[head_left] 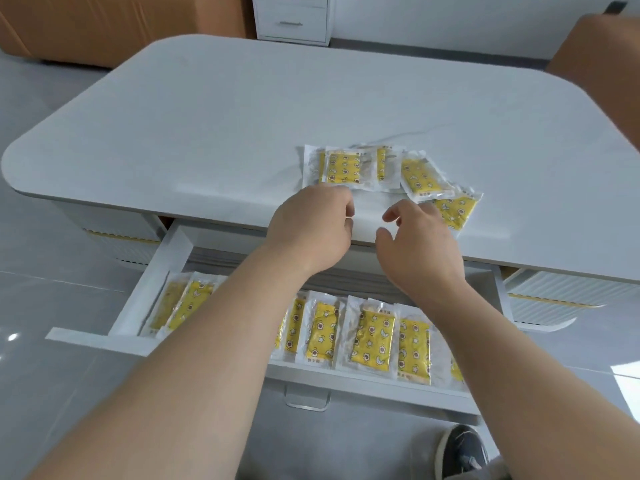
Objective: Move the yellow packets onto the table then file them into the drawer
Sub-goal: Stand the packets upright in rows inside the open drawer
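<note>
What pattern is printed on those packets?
Yellow with small stars, moons and flowers, in clear wrappers; clearest on the drawer packets, head view.

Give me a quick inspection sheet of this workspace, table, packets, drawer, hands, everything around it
Surface: white table, mostly bare.
Job's things: overlapping yellow packets on the table near its front edge; more packets filed in the open drawer.
Clutter: nothing seen.
Grippers: left hand loosely curled at the packets' edge; right hand open, fingers over one packet.
Cables: nothing seen.
Surroundings: white cabinet behind, brown furniture, a shoe on the tiled floor.
</note>
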Motion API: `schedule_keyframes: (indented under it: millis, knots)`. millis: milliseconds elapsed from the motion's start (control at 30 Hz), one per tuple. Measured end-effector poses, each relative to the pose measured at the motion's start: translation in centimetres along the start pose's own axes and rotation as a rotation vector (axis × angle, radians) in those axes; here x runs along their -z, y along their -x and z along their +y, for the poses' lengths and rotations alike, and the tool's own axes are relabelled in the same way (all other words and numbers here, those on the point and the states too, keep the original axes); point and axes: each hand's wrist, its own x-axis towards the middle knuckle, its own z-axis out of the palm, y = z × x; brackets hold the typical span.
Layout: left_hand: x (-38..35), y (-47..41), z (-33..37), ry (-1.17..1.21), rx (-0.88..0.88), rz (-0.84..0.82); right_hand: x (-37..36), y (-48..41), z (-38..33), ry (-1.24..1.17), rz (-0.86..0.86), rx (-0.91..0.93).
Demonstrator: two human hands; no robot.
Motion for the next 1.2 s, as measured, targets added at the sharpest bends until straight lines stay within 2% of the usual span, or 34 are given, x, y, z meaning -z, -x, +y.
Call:
schedule_keyframes:
  millis: [133,200,400,500,733,900,1000,1200]
  knots:
    - [-1.3,-1.0,0.4,-0.056,-0.184,0.095,0.9,-0.6,1.1,0.057,0.017,-0.008]
    - [-1.9,-1.3,0.3,-0.117,-0.201,0.098,1.1,-0.8,1.6,0.128,0.022,-0.016]
    - [-3.4,-2.2,-0.2,-0.199,-0.036,-0.095,0.8,-1.6,2.5,0.256,-0.051,-0.053]
    - [-3.8,-2.6,-0.4,-0.215,-0.016,-0.131,0.3,-1.8,2.8,0.282,-0.142,-0.07]
    - [-4.2,-2.8,-0.5,-0.226,0.047,-0.228,-0.2,-1.8,2.8,0.299,-0.229,-0.074]
    - [-3.6,-2.6,0.0,-0.277,0.002,-0.156,0.0,-1.5,2.5,0.339,-0.105,-0.034]
    - [-3.2,-2.1,0.2,-0.308,-0.056,-0.086,0.0,-1.1,2.3,0.371,-0.103,-0.034]
    - [-2.9,-0.8,-0.5,-0.358,-0.05,-0.065,-0.3,0.3,2.3,0.337,-0.065,-0.012]
